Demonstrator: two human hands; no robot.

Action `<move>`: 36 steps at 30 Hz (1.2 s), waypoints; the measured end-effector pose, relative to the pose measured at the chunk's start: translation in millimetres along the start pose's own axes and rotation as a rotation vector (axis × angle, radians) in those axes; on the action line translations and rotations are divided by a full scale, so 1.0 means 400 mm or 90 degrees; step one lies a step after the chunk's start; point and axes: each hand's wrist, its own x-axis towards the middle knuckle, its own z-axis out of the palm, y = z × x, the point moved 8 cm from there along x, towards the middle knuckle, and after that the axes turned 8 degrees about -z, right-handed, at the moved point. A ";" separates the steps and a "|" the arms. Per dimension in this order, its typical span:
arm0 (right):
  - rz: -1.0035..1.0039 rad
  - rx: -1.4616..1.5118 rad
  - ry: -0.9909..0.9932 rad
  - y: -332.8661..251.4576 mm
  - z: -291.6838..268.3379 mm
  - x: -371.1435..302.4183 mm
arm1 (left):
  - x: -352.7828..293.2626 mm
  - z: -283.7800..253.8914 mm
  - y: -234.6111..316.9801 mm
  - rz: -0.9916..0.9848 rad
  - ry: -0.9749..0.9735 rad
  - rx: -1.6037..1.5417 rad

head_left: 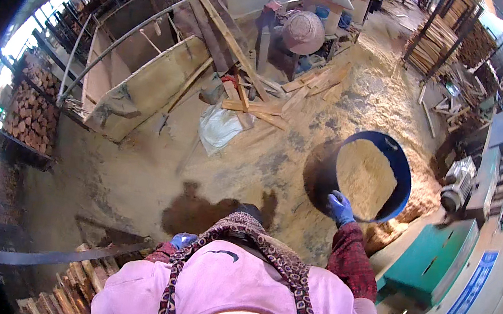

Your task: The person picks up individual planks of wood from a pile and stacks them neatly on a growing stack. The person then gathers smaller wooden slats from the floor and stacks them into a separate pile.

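My right hand, in a blue glove with a dark red patterned sleeve, grips the near rim of a large dark blue tub. Pale sawdust fills much of the tub, which tilts over the floor to my right. My left hand, also in a blue glove, is low beside my body. Most of its fingers are hidden by my clothing, so whether it holds anything does not show. A long grey band runs from the left and ends near that arm.
Sawdust is heaped beyond the tub and beside a green machine box and a motor at right. Loose boards and a white sack lie ahead. Stacked wood stands at left, more wood strips at lower left.
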 end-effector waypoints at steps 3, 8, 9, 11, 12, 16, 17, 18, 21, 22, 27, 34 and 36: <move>-0.090 0.053 -0.049 -0.071 -0.126 0.326 | 0.222 -0.028 0.363 0.031 -0.017 0.019; 0.004 -0.897 -0.220 0.126 -0.413 0.647 | 0.691 -0.140 0.994 0.116 -0.065 0.150; 0.052 -0.883 -0.264 0.146 -0.454 0.652 | 0.746 -0.182 1.098 0.116 -0.075 0.183; 0.193 -0.673 -0.157 0.127 -0.608 0.679 | 0.929 -0.283 1.423 0.190 -0.083 0.277; 0.263 -0.538 -0.079 0.117 -0.664 0.652 | 0.981 -0.329 1.551 0.217 -0.085 0.327; 0.530 -0.067 0.290 -0.031 -0.859 0.745 | 1.217 -0.592 2.196 0.504 0.086 0.551; 0.563 0.013 0.380 -0.085 -0.905 0.777 | 1.289 -0.636 2.393 0.437 0.077 0.541; 0.544 0.045 0.397 -0.139 -0.926 0.876 | 1.354 -0.699 2.566 0.396 0.088 0.466; 0.306 0.007 0.254 -0.249 -1.024 1.300 | 1.552 -0.789 3.042 0.256 -0.013 -0.104; 0.255 -0.008 0.210 -0.276 -1.048 1.461 | 1.597 -0.817 3.169 0.247 -0.020 -0.231; 0.210 -0.273 0.107 -0.512 -1.271 2.034 | 1.555 -0.452 3.762 0.569 -0.003 0.382; 0.064 -0.131 0.248 -1.225 -1.824 2.682 | 1.798 -0.164 4.295 0.268 -0.202 0.337; 0.049 -0.143 0.309 -1.351 -2.017 2.836 | 1.889 -0.115 4.480 0.236 -0.210 0.345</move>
